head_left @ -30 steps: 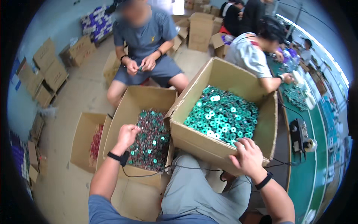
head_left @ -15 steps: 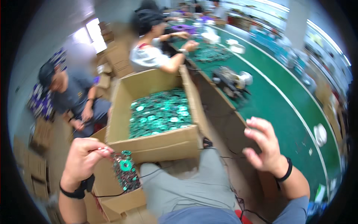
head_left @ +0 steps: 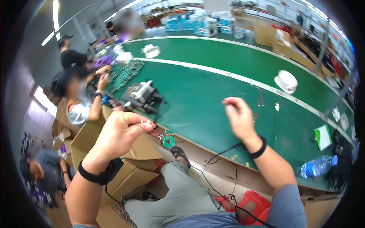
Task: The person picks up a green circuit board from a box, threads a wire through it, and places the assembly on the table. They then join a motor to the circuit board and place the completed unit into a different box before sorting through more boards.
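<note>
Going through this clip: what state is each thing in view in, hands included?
Left hand: closed, pinching red wires
Green ring boards: hanging from those wires
Right hand: open, fingers loosely bent, nothing visible in it
Water bottle: capped; upright or lying, unclear
Cardboard box: open-topped
Black-and-silver machine: on the green table; running or off, unclear

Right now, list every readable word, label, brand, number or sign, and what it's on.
Nothing legible enough to quote.
Bottle with blue label: print too small to read.
Green-and-white packet: too blurred.
Blue-and-white packages at the back: too small and blurred.
Green parts hanging from the left hand: no lettering I can make out.
</note>
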Motion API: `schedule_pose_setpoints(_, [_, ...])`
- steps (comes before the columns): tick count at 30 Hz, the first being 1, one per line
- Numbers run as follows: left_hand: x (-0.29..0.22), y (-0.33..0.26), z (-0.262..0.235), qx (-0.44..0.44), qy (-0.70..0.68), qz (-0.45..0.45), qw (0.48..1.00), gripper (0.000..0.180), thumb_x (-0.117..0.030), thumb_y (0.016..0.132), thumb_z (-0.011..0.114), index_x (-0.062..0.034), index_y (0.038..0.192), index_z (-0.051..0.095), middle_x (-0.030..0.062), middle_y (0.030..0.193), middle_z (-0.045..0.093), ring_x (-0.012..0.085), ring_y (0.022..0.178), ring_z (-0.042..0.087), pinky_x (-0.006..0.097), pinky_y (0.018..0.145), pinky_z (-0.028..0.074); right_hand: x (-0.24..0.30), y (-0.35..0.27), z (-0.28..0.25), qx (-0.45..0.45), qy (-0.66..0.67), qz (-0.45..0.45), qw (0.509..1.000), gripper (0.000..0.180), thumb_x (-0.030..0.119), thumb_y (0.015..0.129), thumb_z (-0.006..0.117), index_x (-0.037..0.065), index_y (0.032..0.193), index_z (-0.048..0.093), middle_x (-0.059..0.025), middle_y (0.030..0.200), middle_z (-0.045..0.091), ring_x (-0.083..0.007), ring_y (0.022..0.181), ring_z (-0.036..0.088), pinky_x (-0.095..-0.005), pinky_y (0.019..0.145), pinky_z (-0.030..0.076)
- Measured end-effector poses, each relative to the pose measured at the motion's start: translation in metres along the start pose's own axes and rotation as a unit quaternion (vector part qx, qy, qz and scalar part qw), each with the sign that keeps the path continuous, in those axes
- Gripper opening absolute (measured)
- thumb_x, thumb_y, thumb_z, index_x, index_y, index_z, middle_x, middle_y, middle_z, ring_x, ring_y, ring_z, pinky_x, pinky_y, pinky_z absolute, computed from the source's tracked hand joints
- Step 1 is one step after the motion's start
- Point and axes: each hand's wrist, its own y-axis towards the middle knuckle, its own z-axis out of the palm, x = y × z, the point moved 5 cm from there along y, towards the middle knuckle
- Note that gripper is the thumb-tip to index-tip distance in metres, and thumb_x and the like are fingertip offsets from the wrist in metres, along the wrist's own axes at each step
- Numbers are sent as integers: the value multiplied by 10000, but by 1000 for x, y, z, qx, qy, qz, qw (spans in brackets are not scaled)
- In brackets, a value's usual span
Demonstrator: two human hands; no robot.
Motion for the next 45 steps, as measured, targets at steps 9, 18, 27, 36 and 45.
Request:
schedule_pose_setpoints(9, [43,112,100,29,136,3,990,277,-177,832,751,-24,1063,753,180,919,737,256,798,698,351,754,539,10,-40,44,185,-254,-240,919,195,119,819,687,83,1009,666,-52,999,647,-269,930,637,-396,782,547])
schedule_pose_setpoints(18, [39,13,37,1,-103,-36,994,680,-40,887,686,-41,1501,395,160,1328,590,160,946,686,279,817,539,7,-47,-12,238,-479,-7,845,412,246,847,702,81,1215,619,-123,1183,604,-327,1087,602,-428,900,537])
schedule_pose_setpoints(27, [81,-197,-3,-121,-244,-42,961,424,3,960,571,11,1382,528,143,1295,635,180,1007,644,310,866,536,-44,11,-79,174,-571,118,794,522,282,866,676,73,1330,560,-220,1375,516,-397,1280,505,-520,1029,464])
schedule_pose_setpoints(36, [138,-344,37,-319,-309,-158,882,388,10,986,547,17,1374,544,154,1253,655,179,996,641,305,879,523,15,-6,83,199,-513,-44,834,430,359,852,714,79,1152,582,-155,1084,620,-341,1029,635,-466,829,559])
schedule_pose_setpoints(45, [150,-404,54,-356,-330,-151,861,374,13,986,568,4,1360,568,114,1216,670,146,988,632,274,873,521,-1,13,96,118,-444,-69,886,437,193,846,711,70,1231,543,-160,1045,672,-352,971,671,-457,789,556])
